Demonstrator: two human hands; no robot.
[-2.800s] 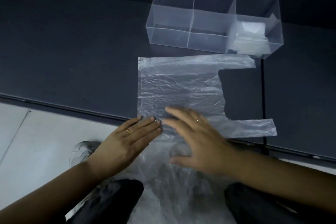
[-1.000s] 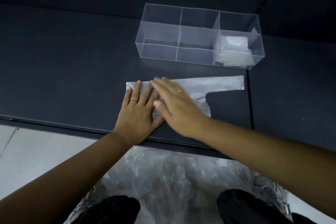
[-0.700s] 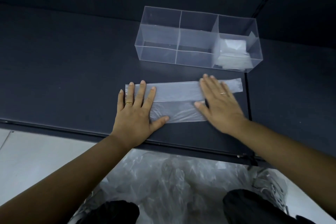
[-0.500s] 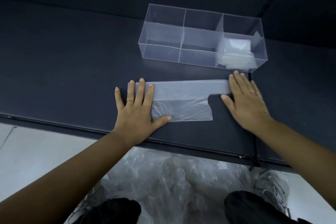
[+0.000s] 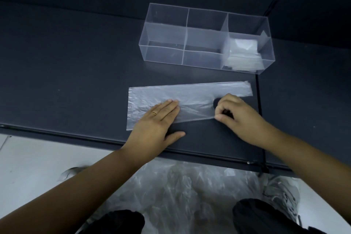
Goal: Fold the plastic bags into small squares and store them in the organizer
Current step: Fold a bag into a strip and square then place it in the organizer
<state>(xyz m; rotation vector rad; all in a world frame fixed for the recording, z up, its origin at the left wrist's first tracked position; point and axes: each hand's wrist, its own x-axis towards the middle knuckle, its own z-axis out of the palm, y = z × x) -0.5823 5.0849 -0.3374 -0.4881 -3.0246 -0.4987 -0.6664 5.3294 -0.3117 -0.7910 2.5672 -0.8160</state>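
Folded clear bag [image 5: 190, 97] lies flat before organizer [image 5: 163, 57] (right compartment stocked).

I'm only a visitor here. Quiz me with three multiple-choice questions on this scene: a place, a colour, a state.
1. Where in the organizer do the folded bags lie? A. left-end compartment B. middle compartment C. right-end compartment
2. What colour is the tabletop? A. white B. dark blue-grey C. red
3. How does the left hand meet the plastic bag? A. clenched in a fist B. lifted clear C. flat, fingers straight
Answers: 1 C, the white stack sits at the right end; 2 B, the surface is dark throughout; 3 C, straight fingers press the bag.
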